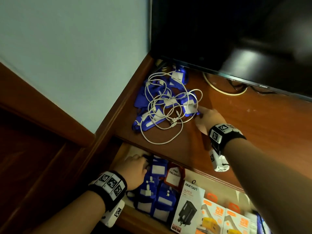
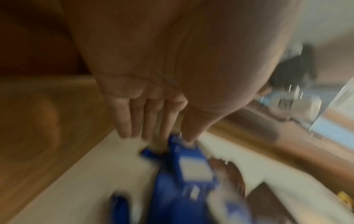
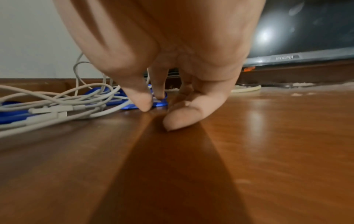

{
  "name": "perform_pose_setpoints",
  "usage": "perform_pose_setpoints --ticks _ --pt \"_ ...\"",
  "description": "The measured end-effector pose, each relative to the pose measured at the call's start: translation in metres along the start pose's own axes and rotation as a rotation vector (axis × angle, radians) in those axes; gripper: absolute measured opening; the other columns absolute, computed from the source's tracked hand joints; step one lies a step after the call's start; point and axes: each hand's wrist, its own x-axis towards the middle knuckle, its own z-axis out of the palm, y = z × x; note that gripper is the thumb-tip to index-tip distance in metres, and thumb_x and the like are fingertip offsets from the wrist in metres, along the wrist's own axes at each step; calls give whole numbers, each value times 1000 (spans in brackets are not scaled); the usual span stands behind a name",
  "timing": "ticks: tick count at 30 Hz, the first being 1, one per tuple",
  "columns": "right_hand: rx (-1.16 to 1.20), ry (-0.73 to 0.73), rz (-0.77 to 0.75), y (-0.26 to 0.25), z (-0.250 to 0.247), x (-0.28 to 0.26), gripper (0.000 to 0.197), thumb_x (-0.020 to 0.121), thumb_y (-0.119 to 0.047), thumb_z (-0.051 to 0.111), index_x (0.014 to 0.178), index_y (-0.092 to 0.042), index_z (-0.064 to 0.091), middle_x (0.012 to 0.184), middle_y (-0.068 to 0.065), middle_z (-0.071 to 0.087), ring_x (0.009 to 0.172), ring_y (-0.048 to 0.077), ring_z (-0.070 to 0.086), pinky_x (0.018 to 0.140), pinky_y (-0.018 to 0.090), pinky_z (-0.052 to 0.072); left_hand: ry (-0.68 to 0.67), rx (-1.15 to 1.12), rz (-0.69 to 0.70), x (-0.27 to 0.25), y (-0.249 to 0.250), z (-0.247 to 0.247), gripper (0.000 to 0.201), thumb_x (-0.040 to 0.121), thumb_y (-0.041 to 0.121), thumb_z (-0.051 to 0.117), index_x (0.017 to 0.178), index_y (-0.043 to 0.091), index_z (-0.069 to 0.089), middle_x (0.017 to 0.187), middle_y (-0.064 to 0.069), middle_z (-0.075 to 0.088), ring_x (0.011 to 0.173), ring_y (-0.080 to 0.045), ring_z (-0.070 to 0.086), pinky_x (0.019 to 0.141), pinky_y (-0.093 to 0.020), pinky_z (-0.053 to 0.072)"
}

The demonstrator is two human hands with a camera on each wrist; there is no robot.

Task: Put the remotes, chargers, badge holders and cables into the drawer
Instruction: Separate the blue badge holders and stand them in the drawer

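Several blue badge holders (image 1: 145,97) lie on the wooden cabinet top (image 1: 253,124), tangled with white cables (image 1: 162,105). My right hand (image 1: 198,112) is at the pile's right edge. In the right wrist view its thumb and index finger pinch the rim of one blue badge holder (image 3: 161,104), which still lies flat beside the cables (image 3: 57,106). Below, the drawer (image 1: 131,151) stands pulled out. My left hand (image 1: 143,164) is inside it with straight fingers (image 2: 124,121), its thumb touching the top of a stack of blue badge holders (image 2: 191,166). That view is blurred.
The drawer also holds a red badge holder (image 1: 173,174), a white boxed charger (image 1: 189,208) and orange charger boxes (image 1: 214,217) toward its right. A dark television (image 1: 219,31) overhangs the back of the cabinet top, with a pale cable (image 1: 219,91) under it. A wall lies left.
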Motion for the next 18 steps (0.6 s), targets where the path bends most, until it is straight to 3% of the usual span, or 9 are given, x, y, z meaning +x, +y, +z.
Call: perform_pose_setpoints --ticks 5,8,11,13,16,18 --pt "-38 128 -62 34 6 -29 43 102 -41 47 145 -42 52 136 15 58 109 30 66 97 39 54 35 -196 43 -25 18 -46 22 103 42 52 109 29 69 106 8 71 100 -13 66 91 -38 55" --pt "27 160 -34 62 16 -53 36 99 -46 53 130 -36 68 118 14 70 106 31 67 89 36 53 125 -320 99 -37 40 -81 28 101 50 54 90 28 68 85 7 72 80 -9 67 78 -37 57" --pt "63 198 21 87 25 -82 30 96 -46 60 101 -25 81 96 13 74 93 32 69 71 31 50 199 -464 179 -44 65 -108 23 101 50 55 91 33 68 87 12 74 81 -5 68 80 -33 57" --pt "63 211 105 102 28 -95 36 93 -46 64 82 -14 77 78 12 71 78 33 67 61 31 47 244 -510 233 -43 83 -119 21 102 47 56 90 35 68 87 16 73 81 -3 67 79 -31 57" --pt "108 228 176 115 30 -98 41 86 -57 69 82 -16 72 76 6 70 75 29 67 59 30 44 284 -522 289 -32 104 -121 21 101 47 56 89 34 68 86 15 73 80 -3 66 80 -33 57" --pt "143 225 188 113 33 -93 51 74 -69 73 93 -22 68 89 3 71 77 23 66 62 29 48 275 -531 305 -20 119 -116 16 100 45 58 94 34 69 90 14 73 85 -1 66 83 -30 56"
